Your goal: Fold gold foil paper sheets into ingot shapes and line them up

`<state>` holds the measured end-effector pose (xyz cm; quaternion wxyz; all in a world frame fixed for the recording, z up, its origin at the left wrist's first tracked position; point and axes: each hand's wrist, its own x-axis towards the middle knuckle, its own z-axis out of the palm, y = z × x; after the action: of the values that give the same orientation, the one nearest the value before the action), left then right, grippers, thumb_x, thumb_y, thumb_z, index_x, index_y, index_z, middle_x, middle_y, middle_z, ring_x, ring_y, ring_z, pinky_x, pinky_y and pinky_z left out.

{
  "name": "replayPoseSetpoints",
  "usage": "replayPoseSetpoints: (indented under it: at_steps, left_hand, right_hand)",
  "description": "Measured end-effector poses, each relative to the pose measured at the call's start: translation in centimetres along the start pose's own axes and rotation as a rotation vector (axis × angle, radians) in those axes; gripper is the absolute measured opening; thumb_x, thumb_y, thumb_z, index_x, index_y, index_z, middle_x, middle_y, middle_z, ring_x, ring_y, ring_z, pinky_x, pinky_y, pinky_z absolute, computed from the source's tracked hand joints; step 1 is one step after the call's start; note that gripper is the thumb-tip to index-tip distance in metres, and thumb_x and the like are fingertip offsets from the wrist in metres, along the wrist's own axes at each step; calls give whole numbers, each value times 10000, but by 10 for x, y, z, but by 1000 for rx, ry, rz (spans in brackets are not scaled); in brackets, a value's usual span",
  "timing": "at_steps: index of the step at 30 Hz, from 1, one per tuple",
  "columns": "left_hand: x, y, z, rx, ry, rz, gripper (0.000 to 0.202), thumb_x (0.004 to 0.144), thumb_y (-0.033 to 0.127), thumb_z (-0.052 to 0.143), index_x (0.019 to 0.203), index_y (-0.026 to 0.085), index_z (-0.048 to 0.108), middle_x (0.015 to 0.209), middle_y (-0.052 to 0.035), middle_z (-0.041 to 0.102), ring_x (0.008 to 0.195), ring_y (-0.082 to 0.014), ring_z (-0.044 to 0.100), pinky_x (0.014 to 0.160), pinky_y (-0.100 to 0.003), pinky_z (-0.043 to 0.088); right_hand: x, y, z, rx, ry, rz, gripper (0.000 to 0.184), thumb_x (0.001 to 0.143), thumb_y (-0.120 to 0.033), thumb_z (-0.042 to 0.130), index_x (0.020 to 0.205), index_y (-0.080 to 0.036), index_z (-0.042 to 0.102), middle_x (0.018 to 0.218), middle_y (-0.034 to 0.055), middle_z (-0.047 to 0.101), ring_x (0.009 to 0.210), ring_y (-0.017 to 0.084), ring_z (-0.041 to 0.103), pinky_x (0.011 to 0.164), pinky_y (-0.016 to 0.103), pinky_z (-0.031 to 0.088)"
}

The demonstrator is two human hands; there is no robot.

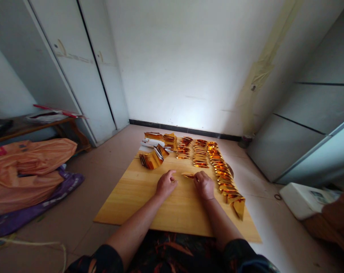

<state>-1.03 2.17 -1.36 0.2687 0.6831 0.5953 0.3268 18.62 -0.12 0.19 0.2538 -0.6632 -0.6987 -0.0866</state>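
My right hand (204,185) is closed on one end of a folded gold foil paper piece (188,175). The piece is narrow and pointed, and its free tip points left toward my other hand. Just left of that tip, my left hand (166,184) is above the board with fingers loosely curled, thumb and forefinger apart, and nothing visible in it. Beyond my hands lie rows of folded gold foil pieces (200,153). A longer row of such pieces (224,178) runs down the right side. At the back left sits a curved stack of gold foil sheets (153,159).
The pale wooden board (132,197) lies in front of my lap. More gold sheets and a white wrapper (152,143) are at its far left corner. Orange and purple bags (32,170) lie left on the floor. A white box (302,201) stands right.
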Motion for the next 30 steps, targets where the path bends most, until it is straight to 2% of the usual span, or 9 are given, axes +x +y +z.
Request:
replayPoseSetpoints:
  at_steps: [3,6,10,16,21,30]
  left_hand:
    - [0,0,-1,-5,2,14,432,714,129,600,1137,214,588,783,27,606,793,-131,575,764,-230,437]
    - [-2,2,-2,-6,9,25,403,721,124,590,1116,204,601,790,17,611,792,-135,573,765,-236,438]
    - [-3,2,-2,-2,10,36,412,716,110,586,1117,202,596,800,14,607,797,-135,569,773,-238,439]
    - [-4,-4,3,-32,50,75,413,691,67,548,1084,181,605,759,17,584,779,-131,553,764,-242,436]
    - [-4,-6,6,-46,56,78,411,678,48,534,1058,186,607,759,19,576,788,-134,546,769,-244,435]
    - [-8,-4,6,-57,65,105,397,663,30,529,1027,166,616,766,9,573,798,-142,533,790,-264,433]
  right_hand:
    - [7,18,-5,-49,12,20,214,850,-173,475,719,-203,641,765,29,607,657,121,499,547,238,227]
    - [14,25,-6,-61,26,41,211,856,-182,475,735,-207,645,783,26,613,654,120,495,546,238,226]
    - [28,13,3,-68,-6,12,230,871,-185,457,738,-195,644,770,25,606,634,115,461,561,242,226]
    - [63,-11,28,-85,-30,-15,244,881,-169,439,743,-191,640,778,33,618,603,112,437,542,252,200]
    - [81,-12,48,-110,-53,-32,205,875,-185,475,752,-190,639,781,32,618,596,100,456,522,251,179]
    - [91,-10,70,-163,-56,-20,197,886,-213,481,776,-176,639,758,29,590,571,87,428,525,259,163]
